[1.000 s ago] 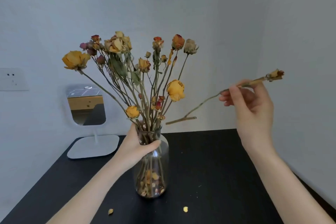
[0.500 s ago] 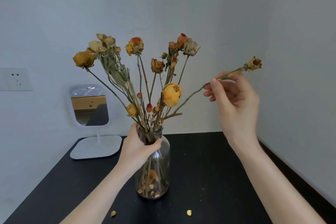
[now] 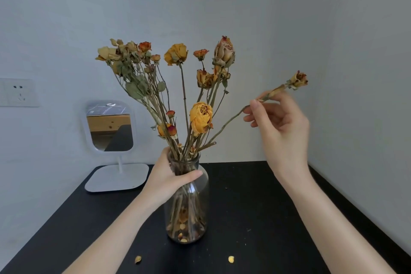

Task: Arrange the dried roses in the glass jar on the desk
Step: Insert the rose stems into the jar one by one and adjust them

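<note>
Head cam, looking fwd and down: glass jar (image 3: 205,189) stands upright on black desk (image 3: 266,207), roughly centre frame, a bit nearer the front edge than the back wall. Left hand (image 3: 166,177) grips the jar's neck, thumb lying across the front of the glass, fingers wrapped round the far side. Dried roses (image 3: 178,87) fill the jar, stems crossing inside and fanning out above the mouth; heads mostly yellow and orange w/ a few small red buds, and one big yellow bloom (image 3: 200,116) sits low, just above the rim. Loose petals and bits lie at the jar's bottom. Right hand (image 3: 282,131) is up at right, well apart from the jar, pinching a single rose stem (image 3: 229,121) btwn thumb and forefinger near its bud (image 3: 299,79); other fingers loosely curled. That stem slants down-left to the jar mouth, its lower end in among the other stems; can't tell how deep it goes. Two fallen petals (image 3: 231,258) lie on the desk in front of the jar. White standing mirror (image 3: 110,127) sits at back left of the desk, wall socket (image 3: 19,92) further left.
</note>
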